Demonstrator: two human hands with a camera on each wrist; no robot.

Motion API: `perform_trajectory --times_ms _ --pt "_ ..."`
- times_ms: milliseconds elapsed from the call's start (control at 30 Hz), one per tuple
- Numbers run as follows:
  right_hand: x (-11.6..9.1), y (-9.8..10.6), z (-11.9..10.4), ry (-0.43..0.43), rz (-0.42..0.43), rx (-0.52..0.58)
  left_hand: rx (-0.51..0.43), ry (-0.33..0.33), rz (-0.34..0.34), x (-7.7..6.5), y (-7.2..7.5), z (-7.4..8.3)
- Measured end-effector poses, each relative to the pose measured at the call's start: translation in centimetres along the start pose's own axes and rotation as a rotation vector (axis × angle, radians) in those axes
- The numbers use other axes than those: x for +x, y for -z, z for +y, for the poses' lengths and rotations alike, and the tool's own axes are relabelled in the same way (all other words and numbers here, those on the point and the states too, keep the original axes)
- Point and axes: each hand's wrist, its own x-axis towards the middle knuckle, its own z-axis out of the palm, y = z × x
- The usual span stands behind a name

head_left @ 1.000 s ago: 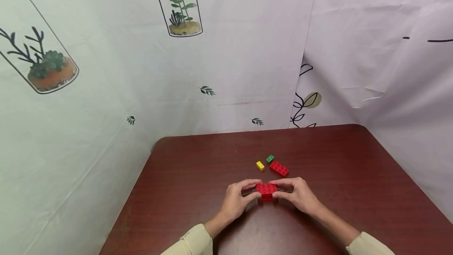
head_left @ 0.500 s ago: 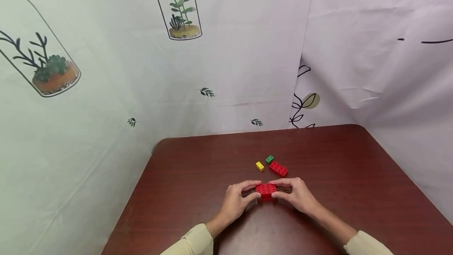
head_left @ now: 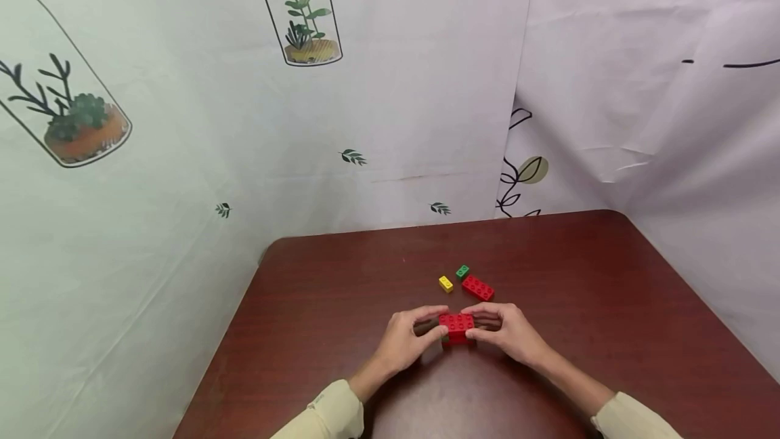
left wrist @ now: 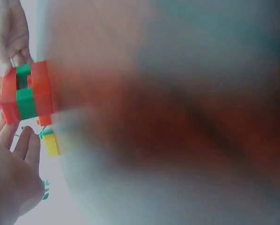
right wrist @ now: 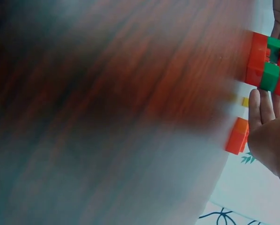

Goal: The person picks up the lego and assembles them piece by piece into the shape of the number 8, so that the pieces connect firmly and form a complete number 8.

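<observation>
And the stack (head_left: pixel 457 322) is held between left hand (head_left: pixel 403 339) and right hand (head_left: pixel 512 335), one end pinched by each, studs facing up!

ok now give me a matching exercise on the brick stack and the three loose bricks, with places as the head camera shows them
Things
1. yellow two-stud brick
2. red-and-green brick stack
3. green two-stud brick
4. loose red eight-stud brick

Places
A. rightmost of the loose bricks
B. farthest back of the loose bricks
C. leftmost of the loose bricks
D. held between the left hand and right hand

Pairs: 1-C, 2-D, 3-B, 4-A
</observation>
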Motion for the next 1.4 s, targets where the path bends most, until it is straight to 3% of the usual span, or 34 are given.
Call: perform_trajectory --times_ms 100,267,433,500,733,1000,1400 --pt "0.1 0.1 0.1 0.009 0.000 0.007 -0.054 0.033 0.013 1.0 0.4 -0.1" --pt "0.2 0.2 0.1 -0.025 -0.003 0.005 -0.129 0.090 0.095 3.2 0.8 -0.1" --pt "0.2 0.1 0.0 -0.050 -0.020 0.025 -0.243 0.188 0.150 5.1 0.9 -0.4" --pt "0.1 0.0 0.0 -0.044 -0.025 0.028 -0.249 0.224 0.174 5.6 0.7 -0.6" --pt "0.1 0.2 -0.1 -0.028 -0.027 0.034 -0.122 0.260 0.219 6.8 -0.7 -1.6" --pt "0.1 0.3 -0.5 -0.017 -0.031 0.051 0.053 0.285 0.216 7.6 -2.0 -2.3" --pt "0.2 0.3 0.0 -0.031 -0.028 0.014 0.152 0.299 0.233 7.9 -2.6 -2.3"
